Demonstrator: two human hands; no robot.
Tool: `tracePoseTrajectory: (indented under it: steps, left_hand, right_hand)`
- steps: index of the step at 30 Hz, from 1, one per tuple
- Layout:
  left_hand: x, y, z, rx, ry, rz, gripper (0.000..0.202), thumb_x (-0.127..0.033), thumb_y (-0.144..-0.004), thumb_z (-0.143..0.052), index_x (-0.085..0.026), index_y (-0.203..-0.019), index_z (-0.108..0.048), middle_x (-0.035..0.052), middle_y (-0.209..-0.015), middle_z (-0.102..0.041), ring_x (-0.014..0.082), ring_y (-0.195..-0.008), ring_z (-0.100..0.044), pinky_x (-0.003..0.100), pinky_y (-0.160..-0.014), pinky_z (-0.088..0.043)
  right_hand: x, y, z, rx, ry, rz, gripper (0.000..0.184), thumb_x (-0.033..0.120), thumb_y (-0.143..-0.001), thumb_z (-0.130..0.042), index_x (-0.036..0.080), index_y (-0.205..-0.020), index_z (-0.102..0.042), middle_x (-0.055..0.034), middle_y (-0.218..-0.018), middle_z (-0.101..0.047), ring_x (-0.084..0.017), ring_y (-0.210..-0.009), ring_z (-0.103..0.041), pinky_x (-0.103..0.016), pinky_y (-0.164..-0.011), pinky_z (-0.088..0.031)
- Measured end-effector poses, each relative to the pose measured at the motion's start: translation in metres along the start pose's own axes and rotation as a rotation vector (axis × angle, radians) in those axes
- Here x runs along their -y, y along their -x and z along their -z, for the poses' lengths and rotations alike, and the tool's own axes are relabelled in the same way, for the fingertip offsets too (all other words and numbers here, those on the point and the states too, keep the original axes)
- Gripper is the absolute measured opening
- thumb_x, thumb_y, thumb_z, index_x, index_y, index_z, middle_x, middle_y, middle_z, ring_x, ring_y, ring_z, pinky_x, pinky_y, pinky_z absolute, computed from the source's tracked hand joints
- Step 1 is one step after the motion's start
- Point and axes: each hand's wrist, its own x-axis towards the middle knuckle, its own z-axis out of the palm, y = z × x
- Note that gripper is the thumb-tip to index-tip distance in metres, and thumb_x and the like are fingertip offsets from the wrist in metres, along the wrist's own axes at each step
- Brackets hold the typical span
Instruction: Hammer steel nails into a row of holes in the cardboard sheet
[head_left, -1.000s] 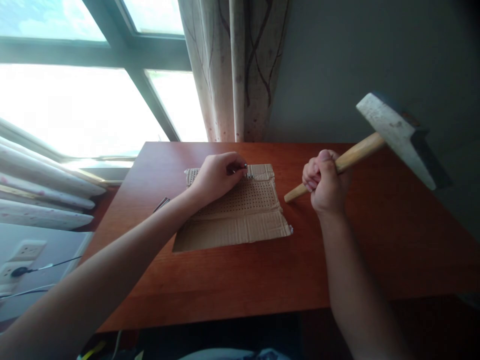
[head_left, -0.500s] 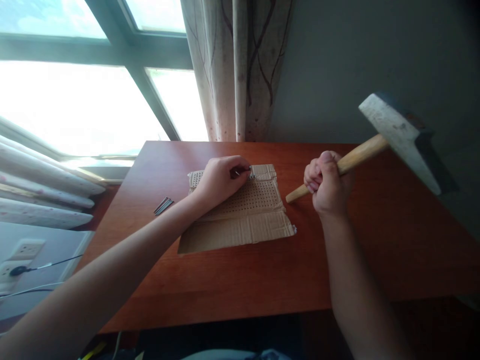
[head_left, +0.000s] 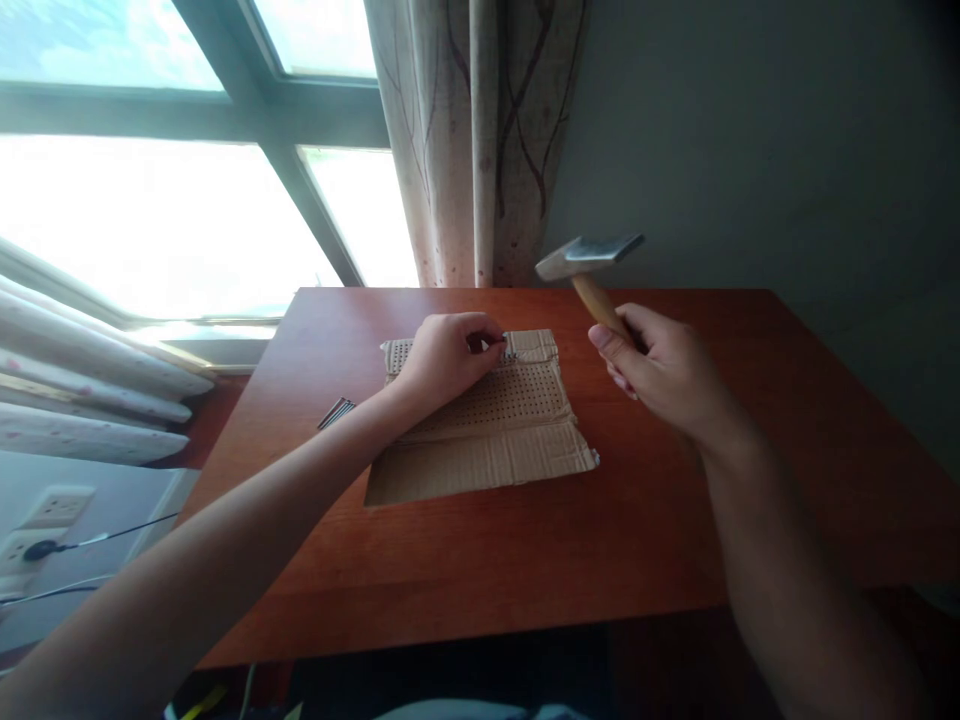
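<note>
My right hand (head_left: 660,365) is closed around the wooden handle of a hammer (head_left: 590,262). The steel head is raised above the table, to the right of and higher than my left hand. With fingertips pinched together, my left hand (head_left: 454,355) rests over the far part of a piece of cardboard (head_left: 465,475). A thin nail seems to be between the fingertips, mostly hidden by them. Rows of small holes cover the cardboard's middle, and small metal bits show beside the fingertips. Several loose nails (head_left: 335,412) lie left of the cardboard, partly behind my left forearm.
The reddish-brown wooden table (head_left: 480,560) stands against a window (head_left: 150,220) and a grey wall. A patterned curtain (head_left: 450,150) hangs behind its far edge. At the lower left, a plug with cables sits in a wall socket (head_left: 45,545).
The hammer has swung left and inward from the far right, its head now nearer the cardboard. My right wrist has turned. My left hand keeps its pinch at the same spot.
</note>
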Motion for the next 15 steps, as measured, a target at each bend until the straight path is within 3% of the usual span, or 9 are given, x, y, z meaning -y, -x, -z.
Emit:
tracePoseTrajectory:
  steps: [6,10,15]
  left_hand:
    - [0.0,-0.001,0.0,0.02,0.006,-0.007,0.012,-0.021,-0.081,-0.065,-0.018,-0.083,-0.077,0.002,-0.076,-0.075,0.0121,-0.063,-0.062,0.024,-0.06,-0.045]
    - [0.0,-0.002,0.0,0.027,0.017,-0.004,0.012,-0.02,-0.08,-0.065,-0.018,-0.083,-0.077,0.0024,-0.077,-0.075,0.0125,-0.063,-0.062,0.024,-0.06,-0.045]
    - [-0.001,-0.001,0.001,0.02,0.026,0.012,0.011,-0.02,-0.079,-0.067,-0.018,-0.083,-0.078,0.0022,-0.077,-0.076,0.013,-0.063,-0.063,0.025,-0.061,-0.045]
  right_hand:
    - [0.03,-0.006,0.007,0.107,0.395,0.055,0.038,0.038,-0.098,-0.051,0.023,-0.065,-0.041,0.0022,-0.057,-0.047,-0.013,-0.052,-0.042,-0.031,-0.056,-0.027]
    - [0.043,-0.006,0.01,0.108,0.456,0.069,0.038,0.038,-0.098,-0.051,0.024,-0.065,-0.036,0.0025,-0.056,-0.044,-0.013,-0.05,-0.038,-0.032,-0.055,-0.024]
    - [0.043,-0.004,0.006,0.15,0.485,0.043,0.038,0.039,-0.098,-0.049,0.024,-0.066,-0.038,0.0024,-0.056,-0.045,-0.013,-0.051,-0.039,-0.032,-0.056,-0.024]
